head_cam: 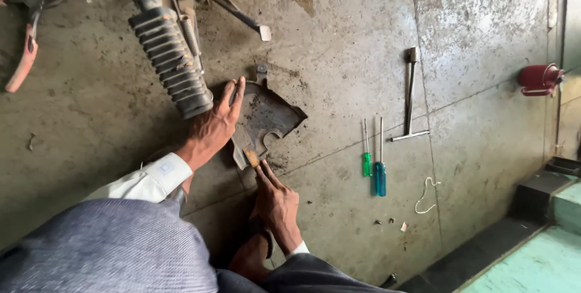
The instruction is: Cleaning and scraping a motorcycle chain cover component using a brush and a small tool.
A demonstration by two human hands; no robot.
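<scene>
Lying flat on the concrete floor (91, 130), a dirty metal plate (266, 117) is sitting just beside a ribbed rubber boot (169, 57). The left hand (215, 126) is pressing its open fingers on the plate's upper edge; the right hand (275, 199) is touching its lower edge, fingers together. Two screwdrivers (374, 169) are lying nearby.

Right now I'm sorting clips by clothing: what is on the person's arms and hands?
Both hands are bare, with no gloves. The left hand comes out of a white long sleeve with a buttoned cuff at the wrist. The right hand shows only a narrow strip of white cuff at its wrist. No watch or rings can be made out.
</scene>
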